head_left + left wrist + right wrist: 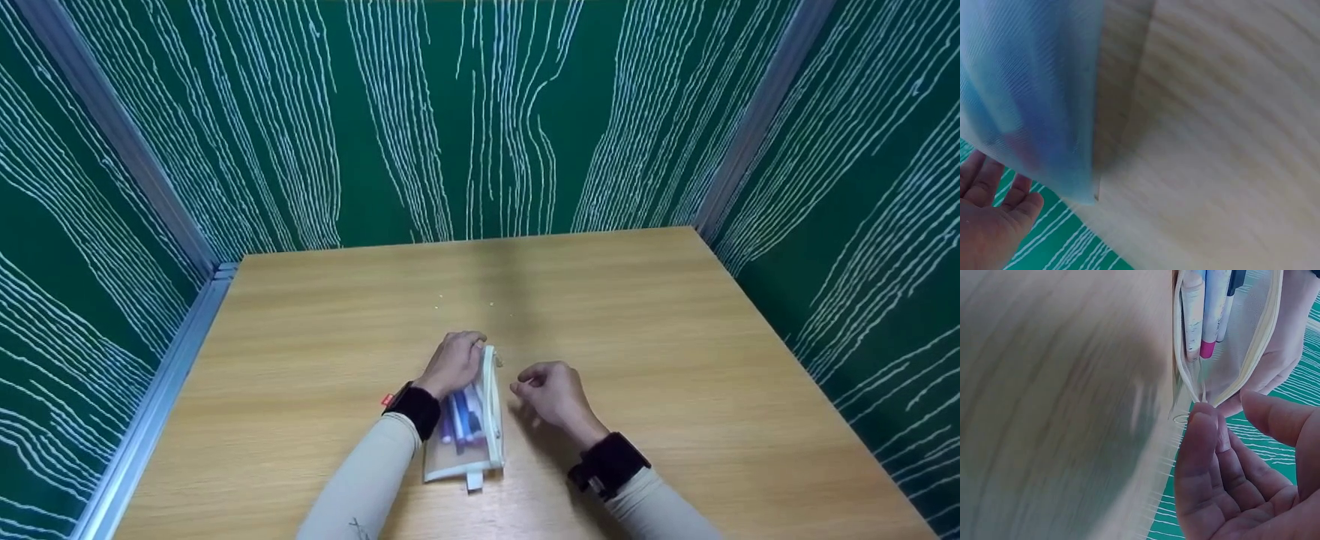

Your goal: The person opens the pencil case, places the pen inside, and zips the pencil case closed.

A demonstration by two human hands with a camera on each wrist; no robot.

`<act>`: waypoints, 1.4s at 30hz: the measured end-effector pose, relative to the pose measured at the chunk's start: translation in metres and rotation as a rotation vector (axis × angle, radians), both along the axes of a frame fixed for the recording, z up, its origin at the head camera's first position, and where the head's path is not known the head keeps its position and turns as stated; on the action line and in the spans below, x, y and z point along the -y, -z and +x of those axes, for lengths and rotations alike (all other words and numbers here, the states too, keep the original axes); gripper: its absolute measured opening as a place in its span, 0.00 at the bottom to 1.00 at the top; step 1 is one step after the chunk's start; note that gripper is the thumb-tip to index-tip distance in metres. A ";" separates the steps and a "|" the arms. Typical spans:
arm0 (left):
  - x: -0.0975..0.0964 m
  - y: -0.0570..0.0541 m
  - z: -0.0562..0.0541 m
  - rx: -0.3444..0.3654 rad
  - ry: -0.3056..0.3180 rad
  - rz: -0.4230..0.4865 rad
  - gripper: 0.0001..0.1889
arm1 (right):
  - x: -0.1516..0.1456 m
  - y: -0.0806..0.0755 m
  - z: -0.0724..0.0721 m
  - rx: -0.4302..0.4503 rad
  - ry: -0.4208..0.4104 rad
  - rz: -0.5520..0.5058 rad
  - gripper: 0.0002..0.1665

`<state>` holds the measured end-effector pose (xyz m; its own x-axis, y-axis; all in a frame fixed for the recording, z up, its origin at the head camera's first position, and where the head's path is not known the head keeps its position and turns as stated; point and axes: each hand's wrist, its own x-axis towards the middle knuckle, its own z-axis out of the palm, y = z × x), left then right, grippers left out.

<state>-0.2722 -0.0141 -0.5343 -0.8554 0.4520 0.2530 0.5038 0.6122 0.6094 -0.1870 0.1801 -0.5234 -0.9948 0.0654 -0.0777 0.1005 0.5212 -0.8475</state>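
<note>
A translucent mesh pencil case (480, 450) with a pale zip edge lies lengthwise on the table, pens (461, 416) inside it. In the right wrist view its mouth gapes, showing several pens (1214, 318), one with a pink end. My left hand (454, 364) holds the case at its far end; in the left wrist view the mesh side (1033, 101) hides part of the fingers. Just right of the case, my right hand (553, 394) has bent fingers, the thumb apart from them and nothing seen between. A small ring (1180, 419) hangs by its fingertips.
The wooden table (637, 315) carries a few tiny pale specks (491, 304) beyond the hands. Green panels with white wavy lines (495, 112) rise behind and at both sides, joined by metal posts (757, 112). A white tab (474, 481) sticks out at the case's near end.
</note>
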 end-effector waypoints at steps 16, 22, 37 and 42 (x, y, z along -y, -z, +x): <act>-0.004 0.014 0.000 0.100 -0.047 0.089 0.12 | 0.009 0.000 -0.017 0.040 0.012 -0.054 0.09; -0.005 0.015 -0.002 0.111 -0.054 0.106 0.10 | 0.017 -0.003 -0.026 0.012 0.002 -0.028 0.11; -0.010 0.016 -0.001 0.145 -0.075 0.093 0.07 | 0.036 0.001 -0.048 -0.075 -0.025 0.228 0.22; -0.009 0.018 -0.002 0.129 -0.072 0.090 0.07 | 0.039 0.005 -0.051 -0.097 -0.048 0.259 0.16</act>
